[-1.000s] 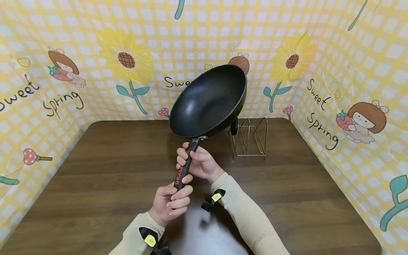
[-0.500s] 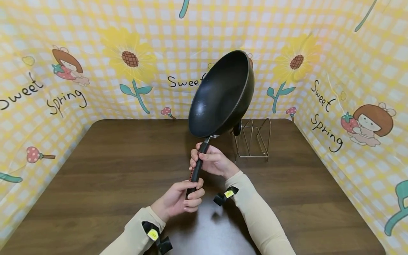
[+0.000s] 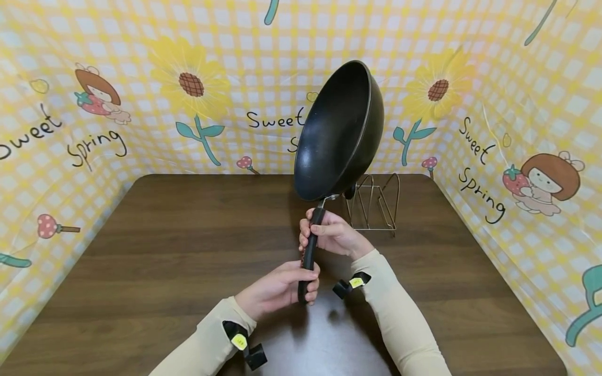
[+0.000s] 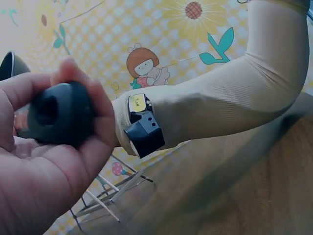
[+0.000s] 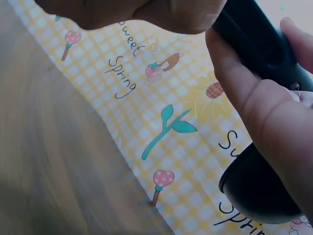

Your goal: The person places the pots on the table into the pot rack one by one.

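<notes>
A black wok [image 3: 336, 130] is held up above the table, tilted on its side with its hollow facing left and toward the camera. My right hand [image 3: 336, 235] grips the upper part of its black handle [image 3: 308, 256], just below the metal joint. Lower down, my left hand [image 3: 282, 287] holds the handle's end, fingers curled round it. In the left wrist view the handle's butt end [image 4: 61, 112], with a hole in it, sits inside the left hand [image 4: 44, 181]. The right wrist view shows the right hand [image 5: 274, 107] around the handle, with part of the wok [image 5: 259, 191] below.
A gold wire rack [image 3: 376, 209] stands at the back right of the brown wooden table [image 3: 164, 250], partly behind the wok. Yellow checked cloth [image 3: 263, 42] walls in the back and both sides.
Both hands have carried the wok to the right and somewhat up. It has turned, so more of its outer side shows and its opening looks narrower.
</notes>
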Demonstrator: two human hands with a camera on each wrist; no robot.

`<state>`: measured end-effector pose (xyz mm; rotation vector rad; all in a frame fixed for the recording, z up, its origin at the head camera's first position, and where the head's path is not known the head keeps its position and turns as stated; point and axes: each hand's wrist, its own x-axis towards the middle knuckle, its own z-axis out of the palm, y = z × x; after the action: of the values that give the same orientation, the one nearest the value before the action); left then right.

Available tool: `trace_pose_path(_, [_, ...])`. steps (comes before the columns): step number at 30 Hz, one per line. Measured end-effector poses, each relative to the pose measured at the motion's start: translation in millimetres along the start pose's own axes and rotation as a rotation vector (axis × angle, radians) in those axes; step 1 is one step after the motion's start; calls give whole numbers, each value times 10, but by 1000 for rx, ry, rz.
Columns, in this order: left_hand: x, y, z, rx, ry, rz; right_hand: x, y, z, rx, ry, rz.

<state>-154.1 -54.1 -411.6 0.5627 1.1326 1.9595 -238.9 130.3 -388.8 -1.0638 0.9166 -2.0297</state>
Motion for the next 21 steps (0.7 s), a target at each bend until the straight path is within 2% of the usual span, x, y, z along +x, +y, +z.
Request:
trace_pose_path(6, [44,-27,76,16,6,2,-87,-80,14,0,3,52])
trace_pose_path(13, [111,-76,116,29,-43,11,-142,-161,51,-18,-1,97])
trace_pose_path(21, [261,-103,118,61,-85,28,-199,-324,64,-88,56,147])
